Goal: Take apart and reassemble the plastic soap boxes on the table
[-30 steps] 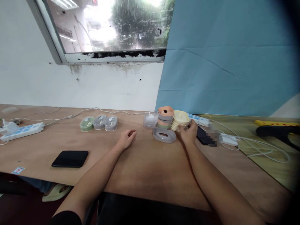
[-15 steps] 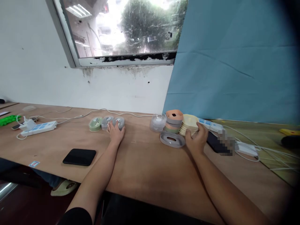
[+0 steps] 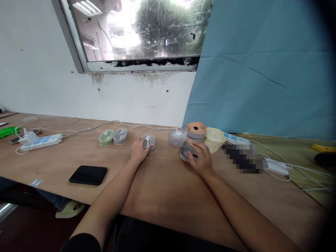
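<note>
Left hand (image 3: 139, 151) curled close on a gray lidded box (image 3: 151, 140); right hand (image 3: 201, 158) spread over a gray slotted tray (image 3: 184, 155), firmness of its hold unclear.

From the left on the smooth brown table (image 3: 162, 190): a flat, glossy black phone (image 3: 88, 175), then a green lidded box (image 3: 106, 138) and a second gray box (image 3: 120, 136) side by side, rounded ovals under clear covers. The gripped box stands apart mid-table, thumb and fingers bent round it; whether it touches the wood is hidden. The step in hand seems to be handling one piece per hand; shifting the tray would likely call for a sure pinch on its thin rim, clear of the see-through plastic stack (image 3: 177, 137), the peach-topped pile (image 3: 196, 128) and the layered yellow stack (image 3: 215, 139) nearby.
</note>
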The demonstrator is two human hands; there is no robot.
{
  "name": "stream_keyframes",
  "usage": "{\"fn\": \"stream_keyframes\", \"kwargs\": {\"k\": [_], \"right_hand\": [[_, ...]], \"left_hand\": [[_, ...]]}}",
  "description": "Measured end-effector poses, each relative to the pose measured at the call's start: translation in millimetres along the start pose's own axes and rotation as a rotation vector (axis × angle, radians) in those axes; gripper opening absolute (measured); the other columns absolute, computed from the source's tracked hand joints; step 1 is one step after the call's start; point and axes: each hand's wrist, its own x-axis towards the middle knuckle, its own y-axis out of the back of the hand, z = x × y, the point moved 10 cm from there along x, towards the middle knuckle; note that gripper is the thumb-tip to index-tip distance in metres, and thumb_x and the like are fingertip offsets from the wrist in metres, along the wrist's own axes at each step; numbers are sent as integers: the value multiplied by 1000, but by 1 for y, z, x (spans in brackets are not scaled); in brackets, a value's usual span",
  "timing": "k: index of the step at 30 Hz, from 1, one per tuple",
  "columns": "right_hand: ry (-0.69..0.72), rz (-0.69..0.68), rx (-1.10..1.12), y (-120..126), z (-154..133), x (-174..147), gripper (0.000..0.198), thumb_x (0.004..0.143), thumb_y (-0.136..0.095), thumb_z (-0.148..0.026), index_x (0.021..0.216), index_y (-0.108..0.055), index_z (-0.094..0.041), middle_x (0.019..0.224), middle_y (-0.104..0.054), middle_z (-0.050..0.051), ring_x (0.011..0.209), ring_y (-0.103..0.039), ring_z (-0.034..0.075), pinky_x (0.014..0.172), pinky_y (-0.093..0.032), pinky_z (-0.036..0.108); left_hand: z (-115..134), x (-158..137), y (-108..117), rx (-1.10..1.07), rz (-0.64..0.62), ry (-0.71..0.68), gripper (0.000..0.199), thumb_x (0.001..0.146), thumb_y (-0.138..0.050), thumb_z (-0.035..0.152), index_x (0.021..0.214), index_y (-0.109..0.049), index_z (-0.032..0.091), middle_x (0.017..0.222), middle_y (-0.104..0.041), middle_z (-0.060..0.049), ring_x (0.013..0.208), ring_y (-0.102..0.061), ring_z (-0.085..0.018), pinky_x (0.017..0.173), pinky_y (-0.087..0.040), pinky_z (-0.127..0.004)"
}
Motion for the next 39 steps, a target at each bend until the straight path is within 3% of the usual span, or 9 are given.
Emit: {"fn": "stream_keyframes", "kwargs": {"k": [4,7,12,14,18,23,27,31,39], "right_hand": [[37,-31,23,-5,-8,0,42,79,-59,-18,120,-52,-21,115,-58,12,108,-55,26,92,-48,45],[62,-60,39,-9,-14,0,41,79,-60,-17,119,-53,-22,113,-59,11,106,-57,25,90,-49,43],[80,-86,58,-12,-18,1,36,80,-58,-17,116,-55,-22,110,-60,10,104,-58,23,89,-50,41],[80,-92,61,-13,-18,2,34,80,-58,-18,114,-56,-22,109,-61,10,103,-58,23,89,-50,41],[104,-136,84,-16,-24,2,35,81,-59,-22,115,-55,-21,111,-61,11,103,-58,23,88,-50,41],[130,-392,170,-42,-48,0,53,81,-61,-38,129,-48,-21,124,-57,13,115,-53,27,95,-47,45],[153,-624,194,-66,-65,-11,67,79,-61,-49,137,-42,-20,137,-48,14,127,-44,30,104,-39,51],[166,-692,201,-74,-66,-18,69,80,-60,-50,139,-40,-21,141,-44,15,129,-43,30,107,-33,55],[111,-652,229,-71,-51,-23,68,82,-59,-51,140,-41,-21,141,-45,14,127,-46,29,103,-42,50]], "left_hand": [[3,-2,-7,-17,-10,-24,55,73,-64,56,118,-61,24,125,-52,-12,117,-49,-31,100,-37,-44],[2,-1,-16,-153,-74,-26,60,67,-71,52,118,-61,22,134,-45,-13,121,-47,-31,102,-38,-43],[17,-4,-24,-532,-247,-114,32,73,-69,46,90,-69,18,119,-60,-11,112,-56,-24,100,-41,-37],[21,-7,-26,-634,-303,-96,30,74,-68,46,81,-67,17,114,-63,-10,108,-59,-23,96,-44,-38],[30,-13,-28,-600,-343,-122,44,63,-77,43,97,-66,18,121,-59,-11,114,-55,-25,100,-41,-40],[34,-23,-44,-639,-532,-59,66,61,-79,44,119,-60,19,123,-60,-11,111,-58,-27,97,-46,-41],[49,-31,-46,-731,-649,-120,70,62,-79,40,125,-57,19,130,-57,-11,117,-55,-27,102,-43,-42],[54,-33,-46,-723,-650,-154,66,63,-78,39,123,-59,19,129,-57,-11,117,-55,-27,102,-42,-43],[57,-32,-36,-622,-512,-223,54,75,-67,45,122,-60,19,125,-59,-12,115,-55,-27,100,-42,-41]]}}
